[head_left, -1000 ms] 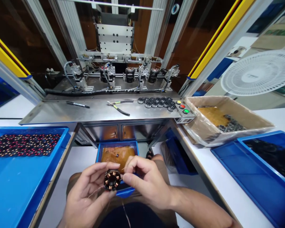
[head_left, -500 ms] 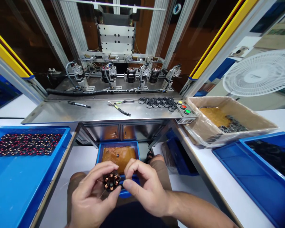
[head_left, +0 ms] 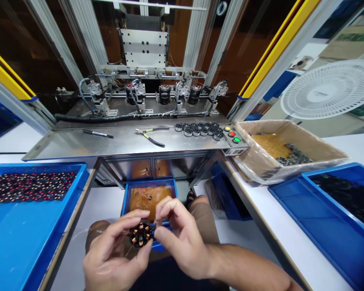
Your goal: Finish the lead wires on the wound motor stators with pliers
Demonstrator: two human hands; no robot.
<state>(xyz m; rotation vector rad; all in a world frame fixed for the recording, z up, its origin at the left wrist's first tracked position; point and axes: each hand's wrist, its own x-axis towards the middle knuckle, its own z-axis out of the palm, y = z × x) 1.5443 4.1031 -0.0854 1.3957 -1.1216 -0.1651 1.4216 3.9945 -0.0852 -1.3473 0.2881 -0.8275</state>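
My left hand is closed round a wound motor stator, a black ring with copper coils inside, its round face turned up toward me. Thin copper wire sticks out below the stator, near my left palm. At the stator's right edge, the thumb and forefinger of my right hand are pinched together. Whatever lies between those fingertips is too small to make out. Beneath both hands stands a blue bin with brown lining and bits of wire in it.
Cutting pliers, a marker and several black stator cores lie on the metal ledge, beside coloured buttons. A blue tray of wound stators is left; a lined carton and blue bin are right.
Both hands and the stator have shifted slightly left in view, along with a small camera shift. My right fingertips remain pinched at the stator's right edge.
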